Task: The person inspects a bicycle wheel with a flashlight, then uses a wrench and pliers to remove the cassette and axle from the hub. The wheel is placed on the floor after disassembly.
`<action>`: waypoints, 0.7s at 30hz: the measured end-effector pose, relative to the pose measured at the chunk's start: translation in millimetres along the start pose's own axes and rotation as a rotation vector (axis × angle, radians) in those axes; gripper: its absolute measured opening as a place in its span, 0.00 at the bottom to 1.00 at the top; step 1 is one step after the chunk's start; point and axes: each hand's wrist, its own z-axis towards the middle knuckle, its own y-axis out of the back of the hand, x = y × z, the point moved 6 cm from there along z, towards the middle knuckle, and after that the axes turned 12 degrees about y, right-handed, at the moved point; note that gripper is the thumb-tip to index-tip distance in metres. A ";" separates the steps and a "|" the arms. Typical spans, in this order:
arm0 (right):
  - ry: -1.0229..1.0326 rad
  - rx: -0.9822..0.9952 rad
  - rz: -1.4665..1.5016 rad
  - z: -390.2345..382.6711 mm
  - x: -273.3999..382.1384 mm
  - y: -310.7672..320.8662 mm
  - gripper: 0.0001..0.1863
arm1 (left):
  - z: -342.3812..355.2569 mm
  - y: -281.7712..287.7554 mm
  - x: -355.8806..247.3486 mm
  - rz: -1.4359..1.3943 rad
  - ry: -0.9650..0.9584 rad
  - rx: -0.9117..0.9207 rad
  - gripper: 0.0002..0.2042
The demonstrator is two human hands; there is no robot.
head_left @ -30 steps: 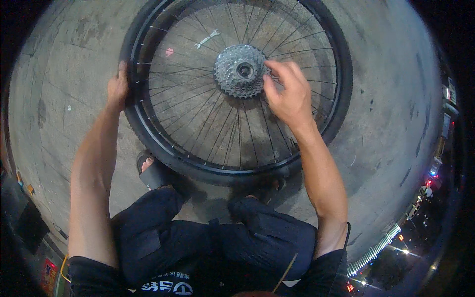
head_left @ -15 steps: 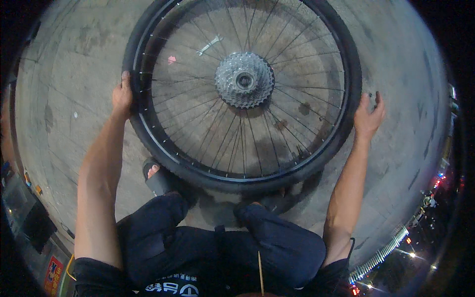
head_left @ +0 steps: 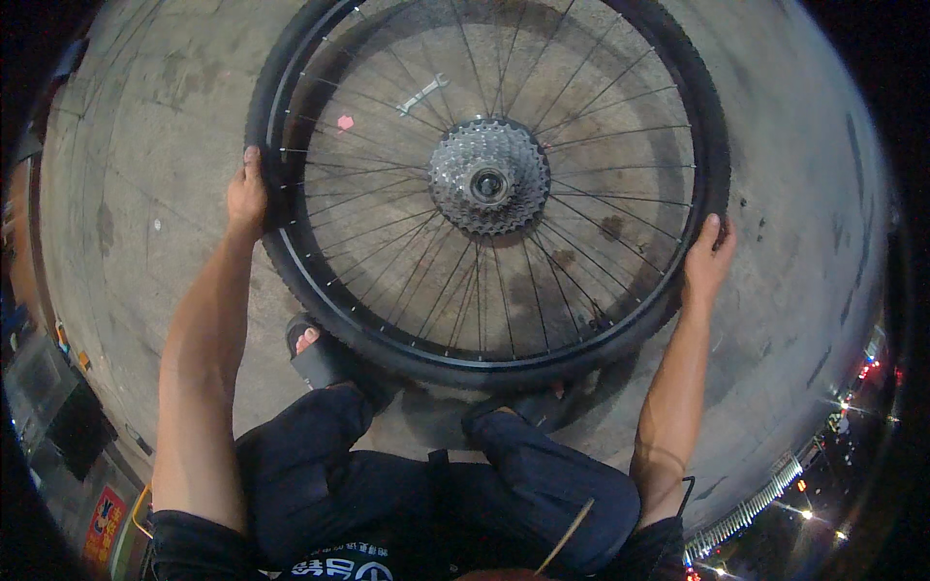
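A bicycle wheel (head_left: 463, 372) with a black knobby tyre is held flat above the concrete, its silver cassette (head_left: 489, 160) facing up at the hub. My left hand (head_left: 247, 198) is closed round the tyre's left side, thumb on top. At the right side, my right hand (head_left: 710, 257) grips the tyre too, with its thumb on the rubber and its other fingers along the outer edge, partly hidden. Through the spokes I see a silver open-ended spanner (head_left: 422, 95) lying on the ground, with a small pink scrap (head_left: 345, 123) to its left.
My sandalled left foot (head_left: 312, 351) stands just below the wheel's near edge. Dark boxes (head_left: 58, 412) and a red printed panel (head_left: 104, 520) lie at the lower left. A thin wooden stick (head_left: 566, 535) shows near my lap. Lights glow beyond a ribbed edge (head_left: 746, 515) at the lower right.
My right hand has closed onto the tyre, where its fingers were spread away from it. The wheel appears slightly lower and farther right in the view, and its spokes have turned.
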 end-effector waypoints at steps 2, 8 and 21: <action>0.041 -0.003 -0.064 0.9 -0.8 2.3 0.35 | 0.6 2.0 -0.9 0.072 0.020 -0.017 0.42; 0.012 0.011 -0.092 1.4 -4.6 3.9 0.37 | -2.1 -1.0 -2.7 0.061 0.025 -0.019 0.42; 0.041 0.002 -0.127 -1.1 8.0 6.5 0.37 | -1.1 -2.0 -3.4 0.051 -0.003 -0.014 0.41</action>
